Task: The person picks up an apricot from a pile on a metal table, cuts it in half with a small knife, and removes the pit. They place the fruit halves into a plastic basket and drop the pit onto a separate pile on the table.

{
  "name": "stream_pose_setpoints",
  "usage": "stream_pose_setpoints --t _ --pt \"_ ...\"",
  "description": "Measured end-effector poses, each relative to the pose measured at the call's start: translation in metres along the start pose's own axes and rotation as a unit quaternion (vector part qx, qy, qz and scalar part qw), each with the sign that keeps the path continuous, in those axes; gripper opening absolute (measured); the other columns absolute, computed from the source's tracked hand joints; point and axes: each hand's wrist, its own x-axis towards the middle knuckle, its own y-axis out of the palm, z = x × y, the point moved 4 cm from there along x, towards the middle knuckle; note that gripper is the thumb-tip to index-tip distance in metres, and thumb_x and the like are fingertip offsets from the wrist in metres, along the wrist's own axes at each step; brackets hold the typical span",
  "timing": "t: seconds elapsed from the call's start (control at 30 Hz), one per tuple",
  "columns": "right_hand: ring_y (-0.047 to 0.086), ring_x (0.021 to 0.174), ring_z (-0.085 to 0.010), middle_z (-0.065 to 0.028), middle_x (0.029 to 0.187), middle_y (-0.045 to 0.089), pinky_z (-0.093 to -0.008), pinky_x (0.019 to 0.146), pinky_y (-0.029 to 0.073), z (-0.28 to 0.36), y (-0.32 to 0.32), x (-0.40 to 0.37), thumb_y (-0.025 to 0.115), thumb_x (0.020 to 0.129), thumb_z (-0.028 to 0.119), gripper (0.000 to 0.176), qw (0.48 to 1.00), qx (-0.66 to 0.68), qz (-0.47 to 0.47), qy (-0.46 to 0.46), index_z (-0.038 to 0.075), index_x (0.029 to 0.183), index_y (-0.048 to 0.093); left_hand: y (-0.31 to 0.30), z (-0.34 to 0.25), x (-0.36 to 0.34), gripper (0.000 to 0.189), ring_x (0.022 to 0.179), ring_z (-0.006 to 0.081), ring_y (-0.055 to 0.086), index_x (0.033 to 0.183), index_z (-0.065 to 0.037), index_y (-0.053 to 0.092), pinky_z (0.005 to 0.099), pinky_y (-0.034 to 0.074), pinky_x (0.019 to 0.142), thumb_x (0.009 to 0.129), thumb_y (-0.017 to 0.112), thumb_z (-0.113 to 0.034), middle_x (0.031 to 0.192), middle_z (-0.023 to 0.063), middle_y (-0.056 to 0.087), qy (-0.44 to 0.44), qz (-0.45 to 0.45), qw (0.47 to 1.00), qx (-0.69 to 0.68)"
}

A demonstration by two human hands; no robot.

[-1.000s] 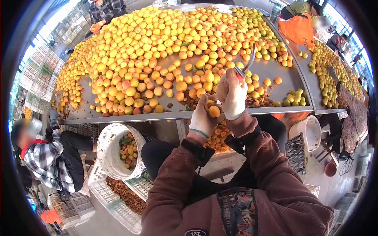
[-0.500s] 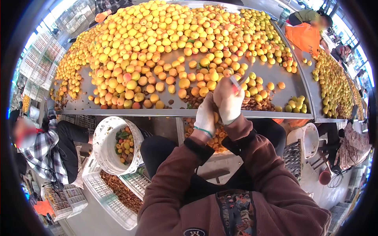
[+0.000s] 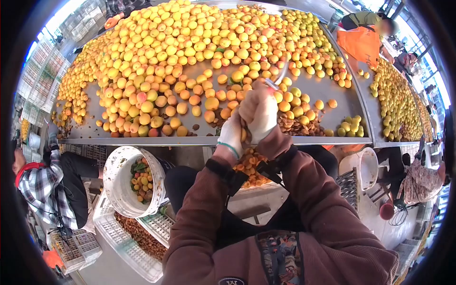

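Observation:
My right hand [image 3: 259, 110] is closed round the handle of a small knife [image 3: 283, 74], whose curved blade points up and away from me. Pressed close beside it, my left hand [image 3: 231, 131], in a white glove, is closed on an apricot [image 3: 244, 135], mostly hidden between the two hands. Both hands are over the near edge of the metal table [image 3: 190, 141]. Just beyond them lie loose apricots [image 3: 212, 103] and, to the right, a heap of brown pits [image 3: 293, 125]. Below my hands, a container holds split orange apricot halves [image 3: 251, 165].
A large apricot pile [image 3: 171, 42] covers the table's far side. Left of my knees a white bucket [image 3: 112, 183] holds fruit and leaves, above a crate [image 3: 105, 223] with brown pits. Another white bucket [image 3: 368, 166] stands right. Co-workers sit at left [image 3: 47, 185] and far right [image 3: 363, 40].
The view has shifted slightly, so the table and buckets appear further left. My hands remain together; the right hand has turned, and the knife blade now shows more clearly.

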Motion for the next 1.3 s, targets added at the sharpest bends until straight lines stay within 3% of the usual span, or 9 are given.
stream_pose_setpoints --t 0.27,0.33,0.43,0.5,0.57,0.87,0.97,1.03,1.3 --pt "0.050 0.048 -0.0183 -0.0024 0.057 0.052 -0.0298 0.046 0.040 0.086 -0.084 0.046 0.060 0.089 0.039 0.035 0.885 -0.384 -0.187 -0.184 0.008 0.072 0.055 -0.014 -0.027 0.027 0.040 0.046 0.0100 0.047 0.108 -0.006 0.061 0.0242 0.035 0.039 0.093 0.053 -0.042 0.075 0.0022 0.057 0.191 -0.045 0.980 0.030" --pt "0.063 0.070 -0.0326 -0.0143 0.077 0.065 -0.0385 0.065 0.050 0.099 -0.087 0.044 0.065 0.083 0.040 0.035 0.563 -0.796 -0.112 -0.194 0.006 0.092 0.061 -0.015 -0.036 0.021 0.035 0.057 0.0102 0.050 0.100 -0.003 0.061 0.0237 0.038 0.048 0.092 0.054 -0.037 0.077 0.0016 0.058 0.183 -0.046 0.981 0.047" --pt "0.063 0.087 -0.0386 -0.0210 0.094 0.065 -0.0443 0.076 0.050 0.098 -0.102 0.040 0.068 0.078 0.041 0.040 0.477 -0.870 -0.069 -0.109 0.008 0.100 0.061 -0.009 -0.042 0.004 0.024 0.064 0.0103 0.052 0.090 -0.004 0.061 0.0239 0.039 0.054 0.089 0.056 -0.027 0.078 0.0005 0.060 0.189 -0.033 0.979 0.063" --pt "0.062 0.092 -0.0368 -0.0201 0.097 0.064 -0.0441 0.078 0.050 0.091 -0.119 0.046 0.070 0.075 0.042 0.046 0.481 -0.870 -0.054 -0.092 0.007 0.103 0.059 0.004 -0.038 -0.010 0.014 0.066 0.0125 0.055 0.092 -0.007 0.061 0.0251 0.043 0.056 0.088 0.056 -0.019 0.076 0.0029 0.059 0.117 0.127 0.959 0.224" --pt "0.062 0.091 -0.0366 -0.0192 0.095 0.064 -0.0440 0.078 0.051 0.086 -0.128 0.050 0.071 0.074 0.041 0.045 0.486 -0.866 -0.021 -0.115 0.006 0.100 0.059 0.019 -0.025 -0.033 0.014 0.073 0.0195 0.062 0.098 -0.004 0.060 0.0289 0.050 0.066 0.088 0.049 -0.007 0.073 0.0103 0.055 0.422 0.270 0.734 0.460" --pt "0.065 0.079 -0.0229 -0.0168 0.087 0.066 -0.0336 0.073 0.051 0.095 -0.051 -0.028 0.079 0.070 0.027 0.046 0.707 -0.687 -0.038 -0.164 0.004 0.105 0.059 0.015 0.008 -0.045 0.041 0.095 0.0360 0.062 0.111 -0.006 0.063 0.0396 0.048 0.084 0.094 0.046 -0.039 0.100 0.0188 0.066 0.165 0.236 0.727 0.623" --pt "0.060 0.083 -0.0120 -0.0074 0.092 0.065 -0.0285 0.075 0.050 0.084 -0.037 -0.061 0.079 0.073 0.014 0.046 0.777 -0.614 -0.004 -0.141 0.001 0.112 0.057 0.012 0.004 -0.045 0.043 0.094 0.0331 0.064 0.113 -0.006 0.062 0.0381 0.048 0.083 0.096 0.044 -0.042 0.093 0.0168 0.068 0.150 0.177 0.736 0.636" --pt "0.057 0.090 -0.0094 -0.0040 0.099 0.062 -0.0264 0.078 0.049 0.067 -0.036 -0.073 0.076 0.076 0.007 0.045 0.808 -0.563 0.027 -0.169 0.000 0.115 0.055 0.004 0.002 -0.046 0.048 0.088 0.0234 0.065 0.116 -0.005 0.060 0.0318 0.049 0.077 0.098 0.042 -0.046 0.089 0.0092 0.068 -0.010 0.109 0.961 0.252" --pt "0.052 0.087 -0.0102 -0.0044 0.093 0.059 -0.0279 0.079 0.046 0.029 -0.038 -0.093 0.061 0.093 0.027 0.029 0.844 -0.516 0.039 -0.138 0.002 0.108 0.055 0.006 -0.005 -0.056 0.049 0.055 0.0073 0.048 0.106 -0.008 0.063 0.0216 0.039 0.048 0.100 0.038 -0.050 0.071 -0.0007 0.056 0.099 0.130 0.985 0.056"
